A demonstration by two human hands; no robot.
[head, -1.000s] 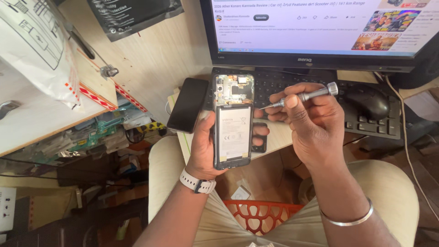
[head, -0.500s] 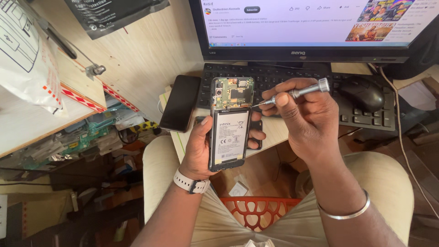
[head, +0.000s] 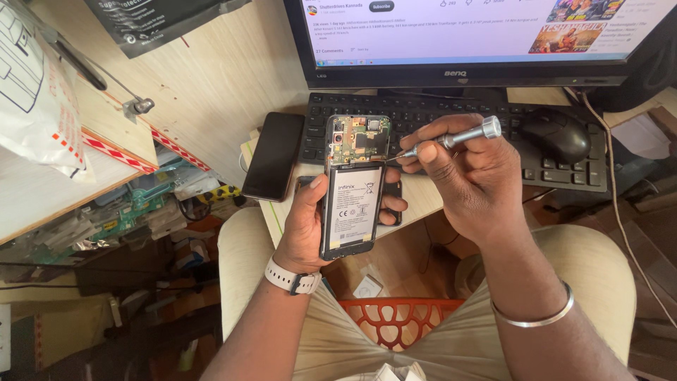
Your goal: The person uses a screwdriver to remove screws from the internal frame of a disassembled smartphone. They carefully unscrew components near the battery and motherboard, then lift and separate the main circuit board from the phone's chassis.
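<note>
Fingers of our left hand (head: 310, 226) wrap the opened phone (head: 352, 187), held upright above our lap with its back cover off and battery showing; our right hand (head: 469, 180) pinches a silver screwdriver (head: 451, 139), tip touching the circuit board at the phone's two o'clock edge; at nine o'clock lies a dark phone (head: 273, 155) on the bench (head: 211, 77); keyboard (head: 451, 116) and mouse (head: 557, 134) sit at twelve and two o'clock.

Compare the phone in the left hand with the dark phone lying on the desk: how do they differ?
The opened phone has its back off, showing battery and circuit board; the dark phone is closed and glossy black. The opened phone is gripped by the left hand with the screwdriver tip at its board; the dark phone lies untouched. Both are slim rectangles.
</note>
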